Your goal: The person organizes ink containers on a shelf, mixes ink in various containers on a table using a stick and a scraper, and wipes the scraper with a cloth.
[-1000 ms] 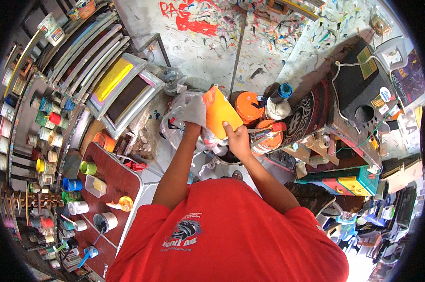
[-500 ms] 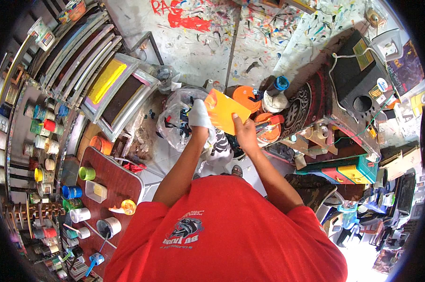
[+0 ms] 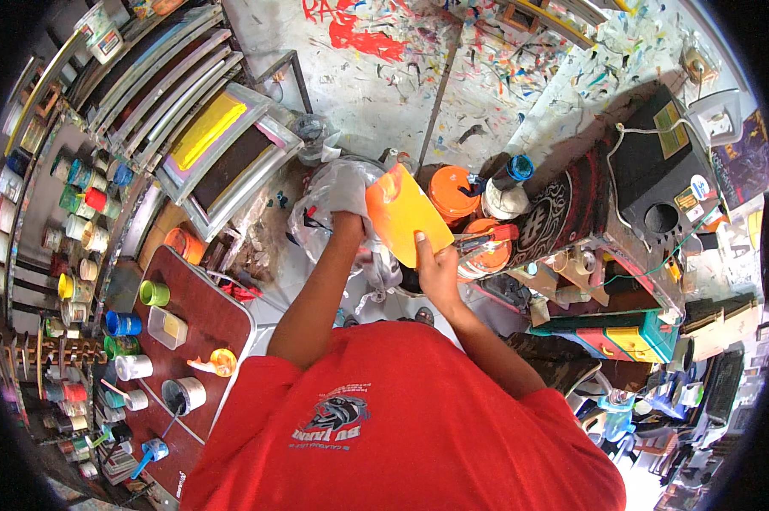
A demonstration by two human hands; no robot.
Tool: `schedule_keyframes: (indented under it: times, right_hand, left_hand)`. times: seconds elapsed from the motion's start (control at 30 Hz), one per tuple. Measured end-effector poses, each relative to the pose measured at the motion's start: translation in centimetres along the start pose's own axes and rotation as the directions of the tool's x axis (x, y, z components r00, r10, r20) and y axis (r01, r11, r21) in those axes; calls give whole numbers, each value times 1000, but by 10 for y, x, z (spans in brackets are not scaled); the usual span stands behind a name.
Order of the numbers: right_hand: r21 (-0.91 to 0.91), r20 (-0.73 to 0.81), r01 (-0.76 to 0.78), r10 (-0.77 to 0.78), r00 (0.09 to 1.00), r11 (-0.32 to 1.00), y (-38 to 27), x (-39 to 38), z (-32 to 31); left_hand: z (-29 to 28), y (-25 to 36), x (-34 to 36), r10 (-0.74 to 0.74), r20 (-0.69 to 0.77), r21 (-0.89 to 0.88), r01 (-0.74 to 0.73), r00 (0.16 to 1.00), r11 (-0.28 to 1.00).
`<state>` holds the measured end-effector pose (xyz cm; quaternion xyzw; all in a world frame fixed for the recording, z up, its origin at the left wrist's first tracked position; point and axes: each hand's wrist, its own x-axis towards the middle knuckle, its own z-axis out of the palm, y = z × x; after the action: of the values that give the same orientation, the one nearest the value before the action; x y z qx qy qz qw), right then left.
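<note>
In front of my body, my right hand [image 3: 436, 266] grips the near edge of a flat yellow-orange panel [image 3: 408, 223], its thumb on the upper face. The panel is tilted, with a paler, reddish smear near its far left corner. My left hand [image 3: 348, 225] is closed on a whitish cloth [image 3: 347, 186] that hides most of its fingers. Cloth and hand are close to the panel's left edge; I cannot tell whether they touch it. Below them is a clear plastic bag [image 3: 306, 223] with dark scraps inside.
Orange-lidded buckets [image 3: 452, 192] stand to the right of the panel, one with a red-handled tool across it. Framed printing screens [image 3: 207, 136] lean at far left. Pots crowd a brown table [image 3: 222, 308] at left. A black speaker box [image 3: 657, 162] stands at right.
The panel has turned more upright in the view, its far corner still up. My left hand and the cloth have shifted slightly left relative to it. The whole view has moved a little.
</note>
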<state>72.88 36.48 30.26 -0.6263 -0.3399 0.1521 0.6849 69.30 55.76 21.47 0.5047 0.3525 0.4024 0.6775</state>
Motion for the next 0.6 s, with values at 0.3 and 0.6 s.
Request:
schedule_keyframes:
  times: [0.3, 0.6]
  right_hand:
    - [41, 71, -70, 67, 995, 997, 4, 24, -5]
    - [252, 234, -425, 372, 899, 869, -4, 38, -48]
  left_hand:
    - [31, 14, -59, 460, 166, 527, -473, 872, 707]
    - [-6, 61, -58, 186, 757, 613, -779, 627, 129]
